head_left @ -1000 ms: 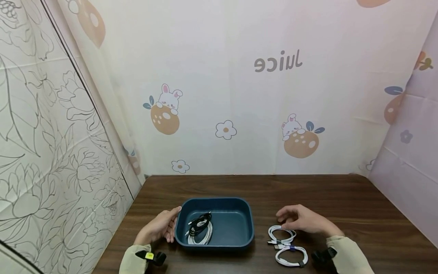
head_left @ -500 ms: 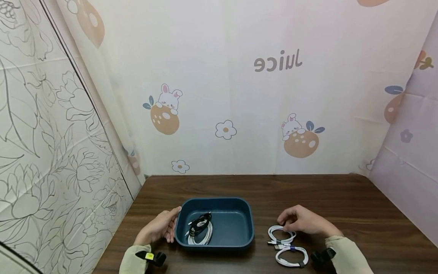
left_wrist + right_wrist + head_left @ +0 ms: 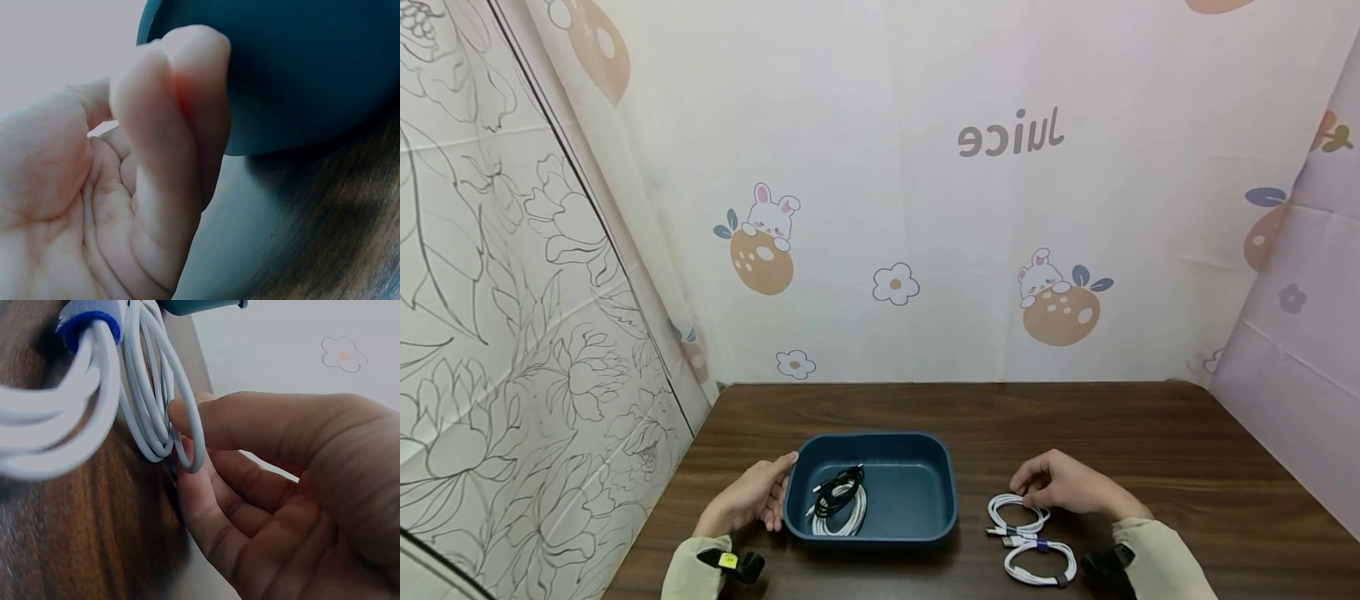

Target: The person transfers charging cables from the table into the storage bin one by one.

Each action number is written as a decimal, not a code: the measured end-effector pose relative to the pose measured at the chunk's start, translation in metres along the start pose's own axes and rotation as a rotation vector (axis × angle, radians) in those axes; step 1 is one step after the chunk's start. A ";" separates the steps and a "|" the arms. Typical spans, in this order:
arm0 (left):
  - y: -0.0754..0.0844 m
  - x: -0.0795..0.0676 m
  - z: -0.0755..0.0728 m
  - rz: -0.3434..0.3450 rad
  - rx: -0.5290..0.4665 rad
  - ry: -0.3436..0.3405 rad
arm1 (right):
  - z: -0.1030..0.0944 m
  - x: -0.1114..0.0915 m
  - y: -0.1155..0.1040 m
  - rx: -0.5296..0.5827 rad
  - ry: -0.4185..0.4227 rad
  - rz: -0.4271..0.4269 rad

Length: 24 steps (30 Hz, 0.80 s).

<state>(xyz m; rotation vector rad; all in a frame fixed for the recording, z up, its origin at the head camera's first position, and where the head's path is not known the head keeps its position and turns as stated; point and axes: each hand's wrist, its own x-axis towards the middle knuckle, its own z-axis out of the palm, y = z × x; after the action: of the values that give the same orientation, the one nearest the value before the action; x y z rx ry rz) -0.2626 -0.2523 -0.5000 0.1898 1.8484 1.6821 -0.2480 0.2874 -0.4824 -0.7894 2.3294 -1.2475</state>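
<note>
A dark blue tray sits on the table, with a coiled black cable and a coiled white cable in its left part. My left hand touches the tray's left side, fingers loosely bent against the outer wall. To the right of the tray, my right hand pinches the far edge of a coiled white cable between thumb and fingers. That coil still lies at the tabletop. Nearer the front lies another coiled white cable, wrapped with a blue tie.
The dark wood table ends at a patterned curtain behind it. More patterned sheets hang at the left and right. Small black wrist cameras sit on both sleeves.
The right hand's fingers have drawn together on the far white coil. The left hand, the tray and the cables stay where they were.
</note>
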 end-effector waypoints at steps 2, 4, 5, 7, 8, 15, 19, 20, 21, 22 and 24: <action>0.000 0.000 0.000 0.000 0.002 -0.002 | 0.001 0.000 0.001 0.001 0.004 -0.006; 0.000 0.000 0.000 0.001 0.004 -0.003 | 0.001 0.000 0.001 0.002 0.009 -0.012; 0.000 0.000 0.000 0.000 0.003 -0.002 | 0.002 0.001 0.002 0.003 0.013 -0.014; 0.000 0.000 0.000 -0.001 0.002 -0.001 | 0.003 0.001 0.002 0.003 0.019 -0.020; 0.000 0.000 0.000 -0.002 0.000 0.000 | 0.003 0.002 0.002 0.002 0.023 -0.021; 0.000 0.001 0.000 -0.008 -0.004 -0.003 | 0.007 0.003 0.002 -0.013 0.036 -0.015; 0.000 0.001 0.000 -0.004 -0.002 0.002 | 0.007 0.004 0.003 -0.032 0.042 -0.001; 0.000 0.001 0.000 -0.002 -0.001 0.003 | 0.007 0.004 0.003 -0.038 0.044 0.001; 0.000 0.001 0.000 -0.001 0.001 0.004 | 0.007 0.004 0.003 -0.040 0.045 0.003; 0.000 0.001 0.000 0.000 0.003 0.005 | 0.007 0.004 0.002 -0.044 0.047 0.006; 0.000 0.001 0.000 -0.002 0.005 0.007 | 0.008 0.005 0.002 -0.049 0.049 0.002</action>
<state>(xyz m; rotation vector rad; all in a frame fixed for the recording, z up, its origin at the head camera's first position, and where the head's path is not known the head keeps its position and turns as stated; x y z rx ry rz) -0.2630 -0.2515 -0.5004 0.1844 1.8571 1.6795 -0.2481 0.2804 -0.4884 -0.7808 2.4073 -1.2271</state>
